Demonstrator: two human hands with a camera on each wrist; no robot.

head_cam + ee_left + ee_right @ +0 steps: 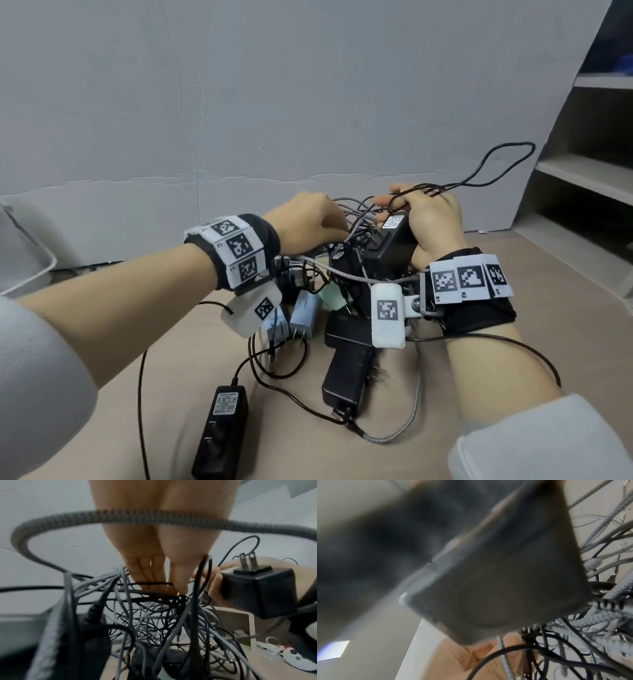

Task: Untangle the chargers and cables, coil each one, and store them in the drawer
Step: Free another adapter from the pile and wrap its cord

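A tangle of grey braided and thin black cables (pixel 346 240) lies heaped on the beige table (pixel 178 370). My left hand (pixel 329 222) reaches down into it, and in the left wrist view its fingertips (pixel 181 592) pinch a thin black cable (pixel 154 584). My right hand (pixel 390 202) grips a black power adapter (pixel 390 246), lifted above the heap with its prongs (pixel 247 562) up. A black cable loop (pixel 507 154) runs over that hand's fingers. The adapter (pixel 505 574) fills the right wrist view, blurred.
More adapters lie near me: a black one (pixel 222 421), another black one (pixel 346 370) and two pale plug chargers (pixel 305 311). A white bin (pixel 24 263) stands at the left, grey shelves (pixel 582 171) at the right, a wall behind.
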